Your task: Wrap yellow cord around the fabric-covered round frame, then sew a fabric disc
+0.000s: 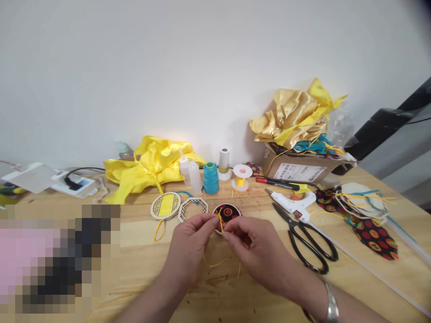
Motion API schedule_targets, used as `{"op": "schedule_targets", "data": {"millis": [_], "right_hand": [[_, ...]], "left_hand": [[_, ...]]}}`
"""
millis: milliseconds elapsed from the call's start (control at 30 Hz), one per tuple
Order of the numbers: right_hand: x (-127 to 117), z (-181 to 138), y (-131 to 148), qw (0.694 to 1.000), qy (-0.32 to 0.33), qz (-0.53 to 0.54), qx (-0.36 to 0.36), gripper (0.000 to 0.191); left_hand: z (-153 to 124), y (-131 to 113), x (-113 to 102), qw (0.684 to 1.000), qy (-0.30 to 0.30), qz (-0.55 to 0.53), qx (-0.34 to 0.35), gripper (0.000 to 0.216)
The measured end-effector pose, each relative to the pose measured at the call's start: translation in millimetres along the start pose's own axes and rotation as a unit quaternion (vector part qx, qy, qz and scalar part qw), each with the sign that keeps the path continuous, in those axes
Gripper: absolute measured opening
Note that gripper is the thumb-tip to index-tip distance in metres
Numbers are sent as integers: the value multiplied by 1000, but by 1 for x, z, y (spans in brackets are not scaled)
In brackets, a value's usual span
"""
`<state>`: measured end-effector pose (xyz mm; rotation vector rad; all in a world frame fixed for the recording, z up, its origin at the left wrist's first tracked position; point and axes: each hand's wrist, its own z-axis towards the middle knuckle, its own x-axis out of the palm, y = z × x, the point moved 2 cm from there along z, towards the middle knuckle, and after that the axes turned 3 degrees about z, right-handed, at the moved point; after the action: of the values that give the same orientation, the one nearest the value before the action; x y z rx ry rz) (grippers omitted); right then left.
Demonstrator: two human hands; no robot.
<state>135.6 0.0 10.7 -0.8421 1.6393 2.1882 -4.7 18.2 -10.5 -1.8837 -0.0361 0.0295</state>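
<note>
My left hand [195, 235] and my right hand [252, 242] meet at the front middle of the table, fingertips pinched on a thin yellow cord [221, 220]. Loose ends of the cord hang below both hands. Just behind the fingers is a round wooden-rimmed piece faced with dark red-patterned fabric [230, 211], partly hidden by my hands. Left of it lies an octagonal wooden lattice frame [183, 208]. Farther left is a round wooden frame with yellow fabric [165, 205] and a yellow cord loop.
Black-handled scissors [305, 240] and a white glue gun [292, 204] lie to the right. Behind stand a teal thread cone [211, 178], a spool of yellow cord [241, 178] and squeeze bottles [194, 177]. Yellow satin [151, 166] and a fabric-filled cardboard box [299, 168] sit by the wall.
</note>
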Motion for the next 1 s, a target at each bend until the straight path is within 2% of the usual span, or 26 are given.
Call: {"op": "schedule_targets", "data": {"millis": [100, 167, 267, 333, 367, 433, 500, 533, 600, 667, 767, 1000], "right_hand": [[12, -8, 6, 986, 24, -131, -103, 17], [20, -12, 8, 968, 59, -183, -162, 15], [23, -16, 12, 945, 111, -200, -234, 13], [17, -16, 14, 948, 108, -159, -252, 14], [13, -15, 14, 958, 87, -124, -244, 17], [2, -8, 11, 983, 4, -40, -182, 20], [-4, 0, 1, 993, -76, 57, -72, 16], [-4, 3, -5, 989, -91, 115, -14, 12], [1, 9, -16, 965, -62, 245, 72, 12], [9, 13, -22, 933, -19, 340, 114, 17], [16, 14, -24, 907, -6, 395, 146, 16], [9, 15, -23, 922, -5, 354, 159, 12]], "left_hand": [[1, 6, 0, 997, 24, -64, -37, 20], [2, 8, 0, 992, 40, -101, -61, 20], [2, 9, 1, 986, 51, -142, -71, 15], [1, 8, 1, 985, 52, -150, -68, 14], [1, 7, 2, 985, 51, -150, -66, 14], [-1, 5, 3, 986, 51, -147, -60, 15], [-3, 3, 4, 988, 49, -133, -54, 16], [-3, 3, 4, 990, 50, -124, -51, 16], [-4, 3, 5, 992, 52, -106, -48, 16], [-6, 3, 5, 993, 55, -93, -42, 16], [-7, 3, 7, 994, 68, -77, -34, 15], [-8, 3, 8, 996, 87, -32, -14, 16]]}}
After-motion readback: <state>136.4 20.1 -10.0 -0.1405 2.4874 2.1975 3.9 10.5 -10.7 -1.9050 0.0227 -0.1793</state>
